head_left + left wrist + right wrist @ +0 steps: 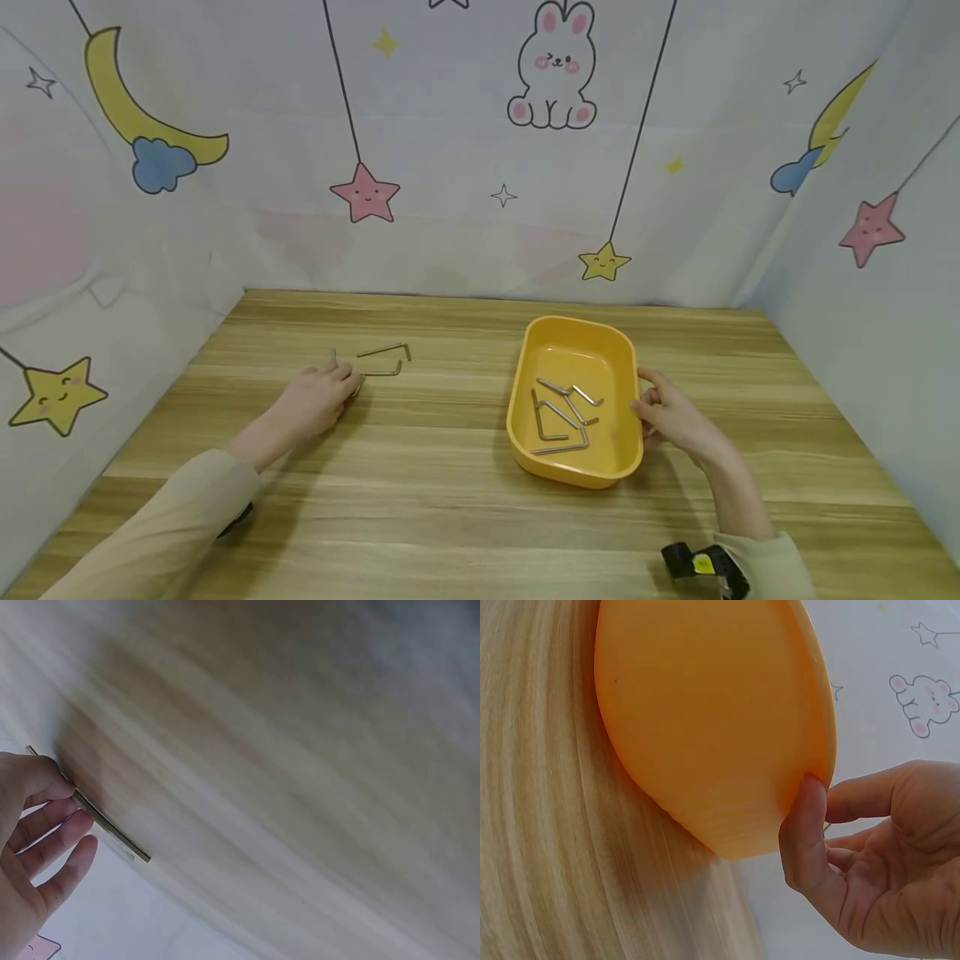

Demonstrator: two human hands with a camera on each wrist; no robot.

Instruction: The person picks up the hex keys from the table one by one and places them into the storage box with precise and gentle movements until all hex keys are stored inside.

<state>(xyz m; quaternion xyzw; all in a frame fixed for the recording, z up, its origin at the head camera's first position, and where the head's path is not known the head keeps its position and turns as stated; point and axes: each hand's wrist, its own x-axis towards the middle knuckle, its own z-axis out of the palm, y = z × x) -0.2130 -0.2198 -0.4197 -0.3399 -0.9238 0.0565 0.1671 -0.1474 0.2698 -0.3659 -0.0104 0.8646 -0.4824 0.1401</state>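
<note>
At the left of the table, my left hand (pixel 318 398) pinches a hex key (pixel 112 827) between thumb and fingers; in the head view the hand mostly covers it. Two more L-shaped hex keys lie just beyond the fingertips, a brassy one (pixel 382 350) farther back and another hex key (pixel 384 373) nearer. My right hand (pixel 675 417) grips the right side of a yellow plastic tray (pixel 573 478) at its rim, fingers against the outer wall. Inside the tray lie several metal hex keys (pixel 561 449), spread loosely over its floor.
The wood-grain table (pixel 420 517) is bounded by a printed cloth (pixel 465 250) at the back and both sides. Table surface shows between the left hand and the tray. A dark wrist device (pixel 705 567) sits at the right sleeve.
</note>
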